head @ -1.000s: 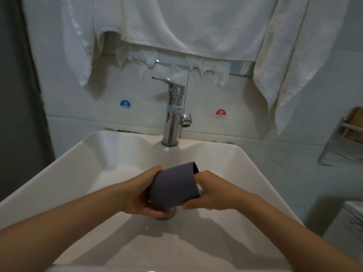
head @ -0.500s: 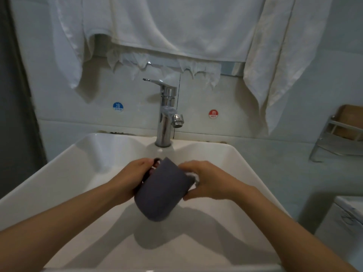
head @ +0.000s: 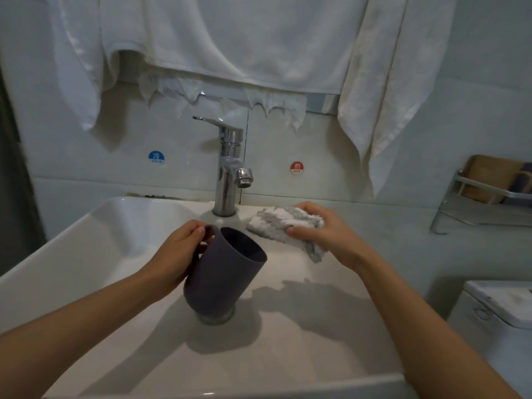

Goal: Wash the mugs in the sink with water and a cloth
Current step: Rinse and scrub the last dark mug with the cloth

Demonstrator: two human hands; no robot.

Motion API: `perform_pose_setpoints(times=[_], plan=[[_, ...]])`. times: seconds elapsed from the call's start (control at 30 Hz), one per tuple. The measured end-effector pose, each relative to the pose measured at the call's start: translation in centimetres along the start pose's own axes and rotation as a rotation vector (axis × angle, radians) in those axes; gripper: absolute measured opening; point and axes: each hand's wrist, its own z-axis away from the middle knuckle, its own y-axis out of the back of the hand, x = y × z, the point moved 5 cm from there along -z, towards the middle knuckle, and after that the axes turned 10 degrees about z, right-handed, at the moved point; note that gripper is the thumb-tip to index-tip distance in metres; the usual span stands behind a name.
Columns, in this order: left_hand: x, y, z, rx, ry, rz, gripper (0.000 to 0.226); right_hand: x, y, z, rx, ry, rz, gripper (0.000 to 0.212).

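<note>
- Saw white cloth towels draped on the wall above the chrome single-lever tap, with ragged hems just over its lever.
- Noted a round blue COLD sticker left of the tap, a round red HOT sticker right of it, and a metal wire rack far to the tap's right.
- Found the white ceramic basin below the tap, with the metal drain partly hidden behind the mug's base; could not tell whether the two touched.
- Held the dark grey-purple cylindrical mug in front of the tap, tilted, mouth up and to the right.
- Wrapped the left hand round the mug's handle, fingers curled close together.
- Clutched the crumpled white-and-grey cloth in the right hand, right of the tap and apart from the mug, fingers curled over it, thumb pressed against its near edge.
</note>
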Motion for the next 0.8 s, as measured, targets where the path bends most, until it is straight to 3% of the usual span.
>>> perform_pose_setpoints(times=[0.07,0.17,0.37,0.5,0.63,0.8], plan=[[-0.3,-0.3,0.0,-0.025,0.020,0.026,0.028,0.6,-0.1,-0.2,-0.006,-0.047,0.019,0.026],[-0.7,-0.2,-0.1,-0.042,0.045,0.053,0.028,1.6,-0.5,-0.2,-0.053,-0.179,0.051,0.042],[-1.0,-0.6,0.0,-0.052,0.058,0.061,0.029,2.2,-0.9,0.4,-0.086,-0.325,-0.029,0.049],[-1.1,-0.6,-0.1,-0.049,0.058,0.066,0.029,2.1,-0.1,0.6,-0.002,-0.355,0.135,0.049],[-1.4,-0.4,-0.2,-0.036,0.085,0.101,0.027,2.5,1.0,0.0,0.046,-0.311,0.168,0.016],[-1.4,-0.8,0.0,-0.029,0.126,0.200,0.028,2.2,5.5,-0.3,0.239,-0.287,0.094,0.032]])
